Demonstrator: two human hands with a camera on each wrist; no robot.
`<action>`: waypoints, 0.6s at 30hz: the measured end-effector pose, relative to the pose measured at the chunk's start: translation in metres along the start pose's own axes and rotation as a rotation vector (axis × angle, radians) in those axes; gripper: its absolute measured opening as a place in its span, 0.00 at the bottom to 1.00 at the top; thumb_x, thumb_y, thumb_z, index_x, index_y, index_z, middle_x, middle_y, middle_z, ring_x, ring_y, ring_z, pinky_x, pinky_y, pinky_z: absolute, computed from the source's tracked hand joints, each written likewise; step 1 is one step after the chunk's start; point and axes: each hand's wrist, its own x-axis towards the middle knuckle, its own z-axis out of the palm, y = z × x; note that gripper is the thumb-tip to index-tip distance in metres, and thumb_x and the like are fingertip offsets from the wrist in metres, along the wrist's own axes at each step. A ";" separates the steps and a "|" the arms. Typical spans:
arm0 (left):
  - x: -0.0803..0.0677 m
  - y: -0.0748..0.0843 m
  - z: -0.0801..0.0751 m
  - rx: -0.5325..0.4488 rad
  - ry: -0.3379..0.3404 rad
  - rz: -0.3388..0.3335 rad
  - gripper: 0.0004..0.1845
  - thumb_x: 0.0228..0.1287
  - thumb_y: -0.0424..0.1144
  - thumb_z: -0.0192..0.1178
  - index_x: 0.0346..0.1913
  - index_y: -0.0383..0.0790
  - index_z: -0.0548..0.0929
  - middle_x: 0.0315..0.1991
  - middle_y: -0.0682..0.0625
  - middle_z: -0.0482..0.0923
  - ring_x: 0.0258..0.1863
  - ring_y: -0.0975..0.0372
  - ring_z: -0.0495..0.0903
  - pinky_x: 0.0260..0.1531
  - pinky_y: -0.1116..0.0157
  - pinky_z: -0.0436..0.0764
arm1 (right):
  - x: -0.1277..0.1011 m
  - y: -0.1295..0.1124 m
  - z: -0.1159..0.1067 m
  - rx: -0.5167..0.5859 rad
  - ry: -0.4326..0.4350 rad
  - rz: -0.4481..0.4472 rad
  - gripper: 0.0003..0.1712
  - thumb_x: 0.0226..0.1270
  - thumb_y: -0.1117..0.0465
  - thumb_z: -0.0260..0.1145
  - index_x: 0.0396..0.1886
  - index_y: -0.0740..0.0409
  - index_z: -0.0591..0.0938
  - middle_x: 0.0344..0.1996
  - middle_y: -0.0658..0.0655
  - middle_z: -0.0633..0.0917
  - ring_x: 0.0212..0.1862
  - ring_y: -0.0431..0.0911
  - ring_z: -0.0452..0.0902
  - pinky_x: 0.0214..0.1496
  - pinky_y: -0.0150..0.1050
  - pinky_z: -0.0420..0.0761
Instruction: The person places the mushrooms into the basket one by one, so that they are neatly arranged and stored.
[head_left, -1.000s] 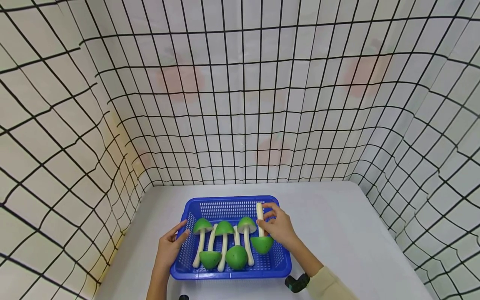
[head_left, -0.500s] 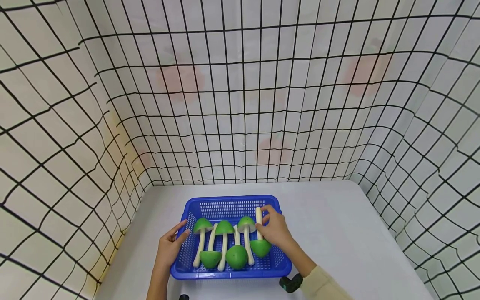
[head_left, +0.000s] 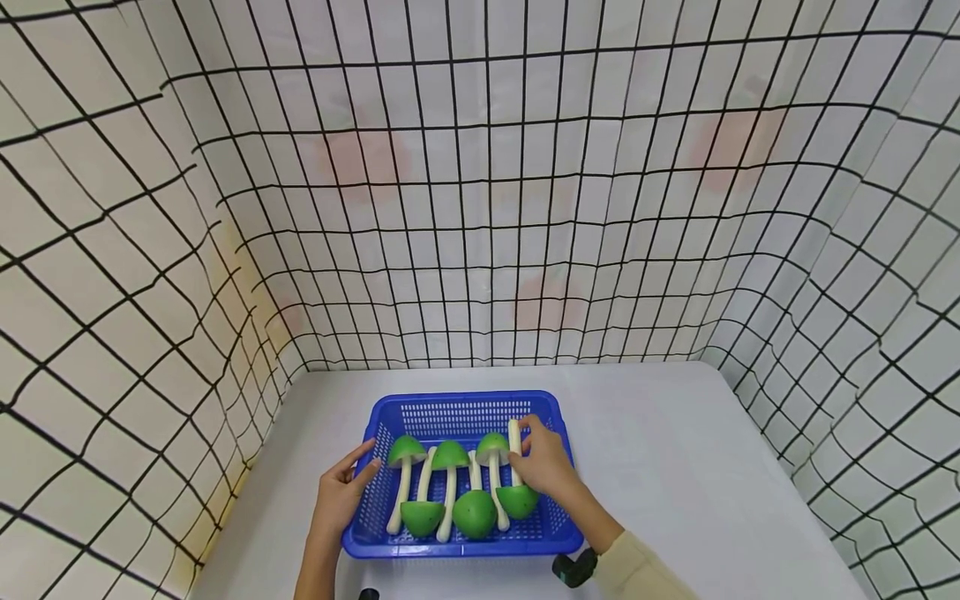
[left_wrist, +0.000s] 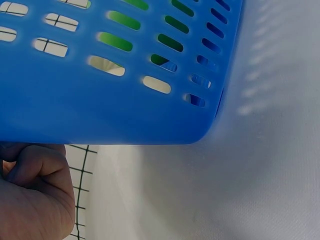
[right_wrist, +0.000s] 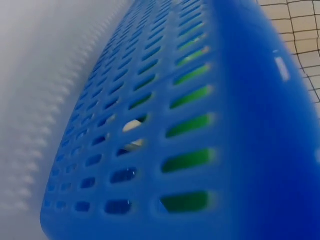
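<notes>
A blue plastic basket (head_left: pixel 459 549) with slotted walls holds several green-capped mushrooms with white stems, side by side with caps alternating front and back. At the right end, my right hand (head_left: pixel 549 463) pinches the stem of a mushroom (head_left: pixel 517 502) whose cap points toward me, close beside its neighbour (head_left: pixel 493 446). My left hand (head_left: pixel 339 493) grips the basket's left rim between thumb and fingers. The left wrist view has that hand (left_wrist: pixel 42 192) curled at the rim below the slotted wall (left_wrist: pixel 100 110). Only the basket wall (right_wrist: pixel 150 120) fills the right wrist view, with green caps behind its slots.
The basket stands on a white table (head_left: pixel 660 467). Black wire grid (head_left: pixel 487 179) over white sheeting encloses the back and sides. A dark wrist device (head_left: pixel 574 570) sits by the right sleeve (head_left: pixel 641 568), and a small black object (head_left: pixel 368 594) shows at the bottom edge.
My right hand has moved left and slightly toward me with the mushroom, bringing it down nearer the neighbouring one. The left hand and the basket have stayed in place.
</notes>
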 end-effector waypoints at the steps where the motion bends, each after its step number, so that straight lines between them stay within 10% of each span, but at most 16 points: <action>1: 0.000 0.000 0.000 0.000 0.002 0.001 0.29 0.69 0.51 0.68 0.70 0.50 0.79 0.45 0.36 0.87 0.32 0.53 0.88 0.31 0.62 0.88 | 0.000 0.000 0.001 -0.010 -0.003 -0.001 0.31 0.62 0.66 0.73 0.64 0.63 0.74 0.32 0.57 0.83 0.23 0.43 0.78 0.20 0.34 0.80; 18: -0.001 0.003 0.000 0.005 0.003 -0.005 0.28 0.69 0.52 0.68 0.70 0.50 0.79 0.41 0.39 0.87 0.29 0.57 0.86 0.27 0.65 0.85 | 0.000 0.002 0.009 -0.036 -0.044 0.040 0.29 0.65 0.66 0.68 0.64 0.66 0.72 0.32 0.57 0.84 0.27 0.45 0.80 0.24 0.37 0.81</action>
